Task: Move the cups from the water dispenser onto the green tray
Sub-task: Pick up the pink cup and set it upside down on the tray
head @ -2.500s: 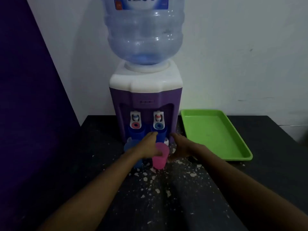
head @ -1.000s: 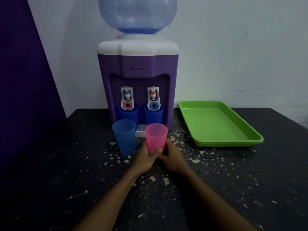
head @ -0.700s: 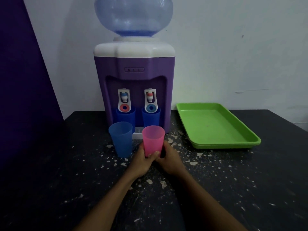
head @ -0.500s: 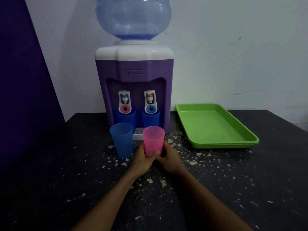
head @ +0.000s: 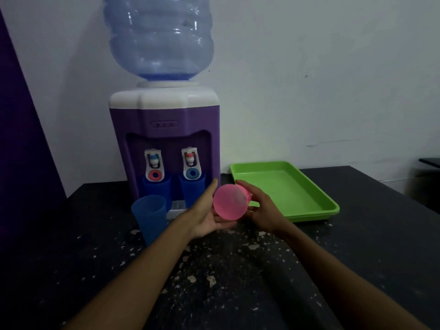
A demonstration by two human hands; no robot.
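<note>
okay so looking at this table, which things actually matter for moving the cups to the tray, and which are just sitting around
Part of the job:
- translucent pink plastic cup, tipped on its side between the left hand and right hand
- translucent blue plastic cup, upright on the table
- purple-and-white water dispenser
- empty green plastic tray

Just lying about:
- white flecks scattered over the black tabletop

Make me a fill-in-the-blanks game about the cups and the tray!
1. The cup held between the left hand and right hand is ____.
2. The blue cup stands on the ____.
3. The green tray holds ____ cups.
4. The water dispenser body is ____.

Missing words: pink; table; no; purple
</note>
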